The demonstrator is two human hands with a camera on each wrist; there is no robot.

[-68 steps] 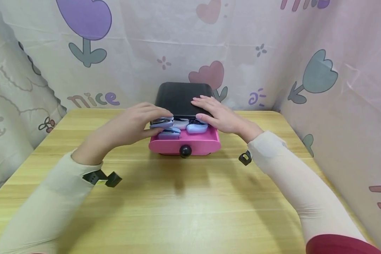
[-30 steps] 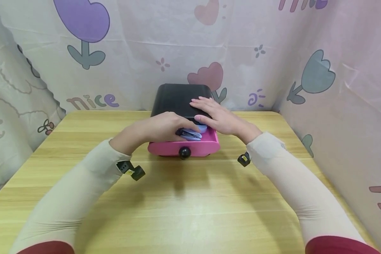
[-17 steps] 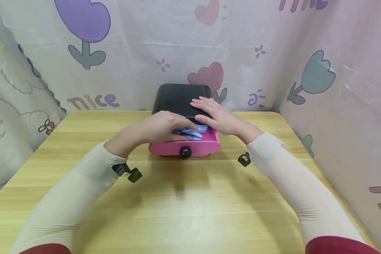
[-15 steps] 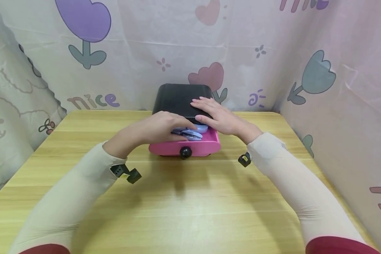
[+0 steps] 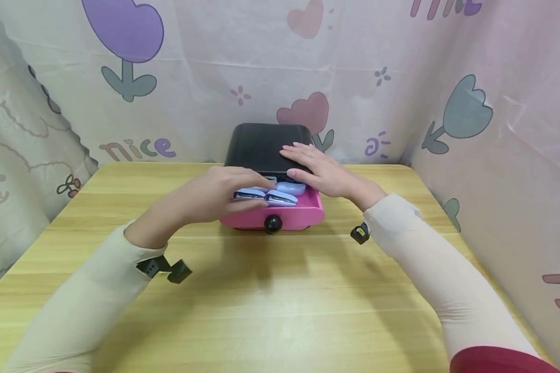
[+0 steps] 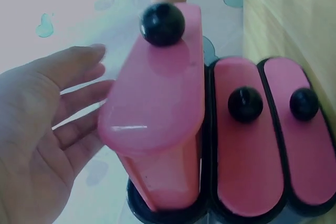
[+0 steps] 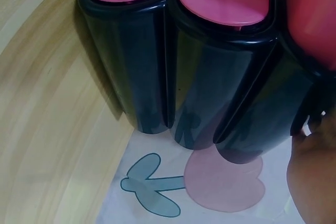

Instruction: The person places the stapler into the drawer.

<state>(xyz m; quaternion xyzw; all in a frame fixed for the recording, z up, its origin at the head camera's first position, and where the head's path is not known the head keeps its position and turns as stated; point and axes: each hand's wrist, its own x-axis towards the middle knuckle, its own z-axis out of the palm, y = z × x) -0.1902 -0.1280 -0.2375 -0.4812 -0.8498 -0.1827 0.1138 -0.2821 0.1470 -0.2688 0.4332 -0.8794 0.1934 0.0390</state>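
A small black cabinet (image 5: 266, 145) stands at the back of the table, its pink top drawer (image 5: 242, 217) pulled out. Inside lie two light blue staplers (image 5: 281, 198), side by side near the front, and a rounded light blue thing (image 5: 290, 188) behind them. My left hand (image 5: 210, 194) is over the drawer's left side, fingers and thumb extended above and below the left stapler (image 5: 249, 193). In the left wrist view those fingers (image 6: 79, 93) are spread beside the drawer. My right hand (image 5: 324, 171) rests on the cabinet top, its fingers straight.
Two lower pink drawers, a middle one (image 6: 247, 156) and a bottom one (image 6: 304, 150), are closed, each with a black knob. The wooden table (image 5: 280, 305) spreads out in front. A printed curtain (image 5: 205, 103) hangs right behind the cabinet.
My left hand first carried a stapler rightward into the drawer's front. It has since let go and moved back left, uncovering the two staplers. My right hand has stayed on the cabinet.
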